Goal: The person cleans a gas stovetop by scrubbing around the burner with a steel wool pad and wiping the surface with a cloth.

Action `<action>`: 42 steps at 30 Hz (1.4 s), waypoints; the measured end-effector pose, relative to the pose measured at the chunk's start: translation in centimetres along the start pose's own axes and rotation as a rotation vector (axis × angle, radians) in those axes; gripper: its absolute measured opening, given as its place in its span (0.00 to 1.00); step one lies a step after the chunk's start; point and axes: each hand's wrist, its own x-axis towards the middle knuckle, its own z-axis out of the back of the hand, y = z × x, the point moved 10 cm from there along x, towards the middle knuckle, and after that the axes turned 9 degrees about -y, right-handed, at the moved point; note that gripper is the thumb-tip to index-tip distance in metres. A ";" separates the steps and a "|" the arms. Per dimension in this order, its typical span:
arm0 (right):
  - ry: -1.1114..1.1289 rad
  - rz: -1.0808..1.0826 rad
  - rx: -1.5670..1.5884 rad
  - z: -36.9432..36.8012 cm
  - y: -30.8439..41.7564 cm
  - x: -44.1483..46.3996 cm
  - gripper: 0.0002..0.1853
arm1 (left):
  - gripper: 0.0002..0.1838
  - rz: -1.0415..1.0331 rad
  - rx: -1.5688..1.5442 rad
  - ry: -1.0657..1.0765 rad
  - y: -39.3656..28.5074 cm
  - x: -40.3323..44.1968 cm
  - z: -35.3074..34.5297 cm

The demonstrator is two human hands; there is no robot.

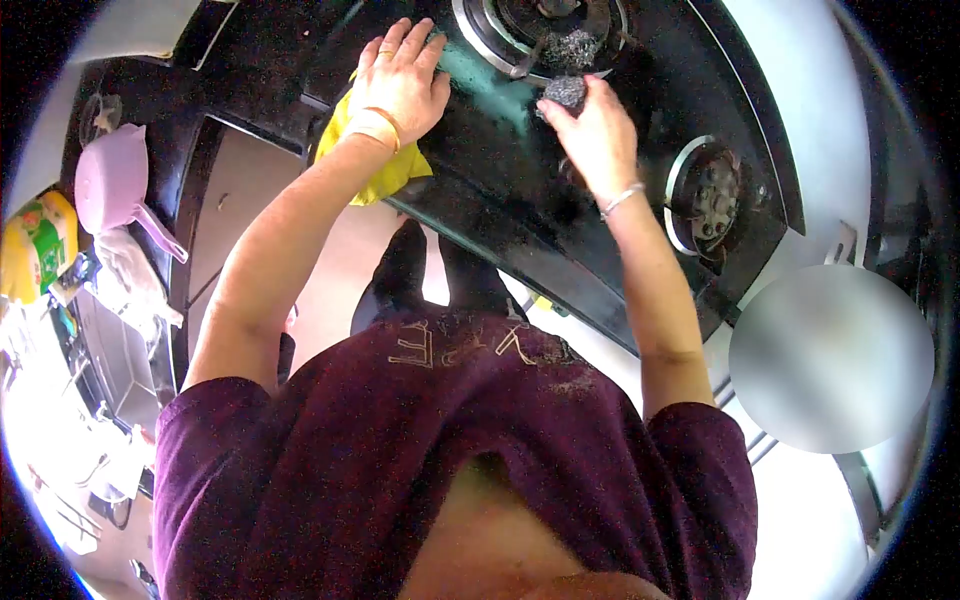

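My right hand (600, 135) grips a dark grey steel wool scourer (565, 93) between thumb and fingers, over the black glossy stove top (490, 160). Just beyond it, beside the large burner (490, 30), is a grey mesh-like patch (572, 50); whether it is a second scourer or a reflection I cannot tell. My left hand (403, 80) lies flat on the left part of the stove, fingers stretched out. A yellow cloth (385, 182) is under its palm and wrist and hangs over the front edge.
A smaller burner (705, 195) sits at the right of the stove. Along the left are a pink pot or strainer with a handle (112, 180), a yellow and green package (40, 245) and a clear plastic bag (130, 270). A blurred round patch covers the lower right.
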 end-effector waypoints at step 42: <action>0.131 -0.363 0.822 4.4 -14.9 13.5 0.23 | 0.33 0.270 0.156 0.192 3.1 2.7 -2.4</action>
